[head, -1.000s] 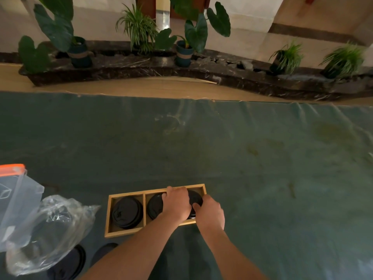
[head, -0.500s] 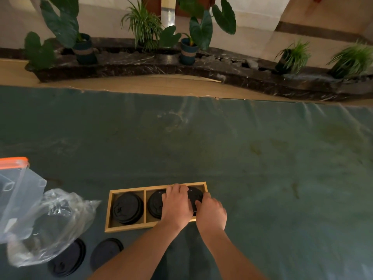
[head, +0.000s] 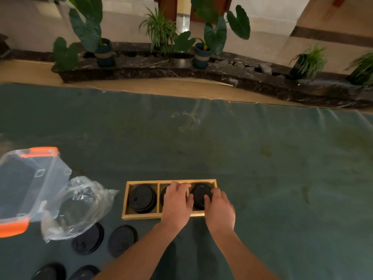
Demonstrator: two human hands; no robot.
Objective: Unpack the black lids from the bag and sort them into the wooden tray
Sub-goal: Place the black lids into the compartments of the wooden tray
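Observation:
The wooden tray (head: 141,216) lies on the green table and has three compartments. A stack of black lids (head: 142,198) fills the left one. My left hand (head: 177,203) lies flat over the middle compartment and hides most of the lids under it. Another lid stack (head: 200,194) sits in the right compartment; my right hand (head: 220,209) has its thumb and fingertips closed on that stack's near right edge. Several loose black lids (head: 122,240) lie on the table near the front left. The crumpled clear bag (head: 78,205) rests left of the tray.
A clear plastic box with orange clips (head: 26,184) stands at the left edge, touching the bag. The green cloth (head: 262,168) stretches wide to the right and far side. Potted plants (head: 103,51) on a dark stone ledge stand beyond the table.
My hands have spread apart: the left now covers the middle compartment and the right stack is uncovered under my right fingers. The view tilted down, showing more loose lids.

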